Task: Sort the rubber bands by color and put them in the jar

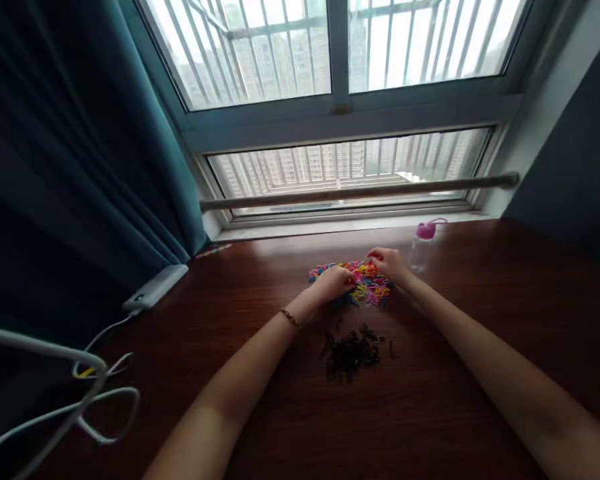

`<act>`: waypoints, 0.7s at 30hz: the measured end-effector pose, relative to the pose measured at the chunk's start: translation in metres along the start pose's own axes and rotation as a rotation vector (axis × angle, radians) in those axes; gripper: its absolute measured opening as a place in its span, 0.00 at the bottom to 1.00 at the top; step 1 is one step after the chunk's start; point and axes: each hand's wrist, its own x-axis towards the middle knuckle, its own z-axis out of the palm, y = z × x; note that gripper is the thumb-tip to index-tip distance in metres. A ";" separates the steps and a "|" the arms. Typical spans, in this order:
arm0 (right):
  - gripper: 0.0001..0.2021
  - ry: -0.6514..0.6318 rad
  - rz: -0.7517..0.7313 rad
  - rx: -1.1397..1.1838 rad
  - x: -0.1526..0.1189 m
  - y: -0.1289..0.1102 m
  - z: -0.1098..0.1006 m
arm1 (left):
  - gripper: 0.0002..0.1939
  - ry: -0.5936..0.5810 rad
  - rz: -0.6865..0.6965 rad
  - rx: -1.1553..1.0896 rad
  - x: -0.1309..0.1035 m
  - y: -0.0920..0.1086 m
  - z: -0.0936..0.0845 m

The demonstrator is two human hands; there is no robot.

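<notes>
A pile of small multicoloured pieces lies on the dark red-brown table. My left hand rests at the pile's left part, fingers bent together around something too small to make out, with a bit of red or orange at the fingertips. At the pile's upper right edge, my right hand has its fingers pinched over the pieces; what they grip is too small to name. Nearer to me, below the coloured pile, is a heap of small black pieces, touched by neither hand.
A clear bottle with a pink lid stands just beyond my right hand. A white power strip and looped white cables are at the left, beside a blue curtain. The window with a rail is behind the table.
</notes>
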 end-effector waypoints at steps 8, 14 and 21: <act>0.09 -0.005 -0.016 0.002 0.000 0.001 0.003 | 0.08 0.068 -0.072 -0.018 0.001 0.004 0.005; 0.09 0.007 -0.023 0.052 0.000 0.002 0.004 | 0.08 0.142 -0.171 -0.323 0.003 -0.012 0.008; 0.09 0.005 -0.042 0.079 0.000 0.000 0.004 | 0.08 0.260 -0.312 -0.664 0.005 -0.027 0.010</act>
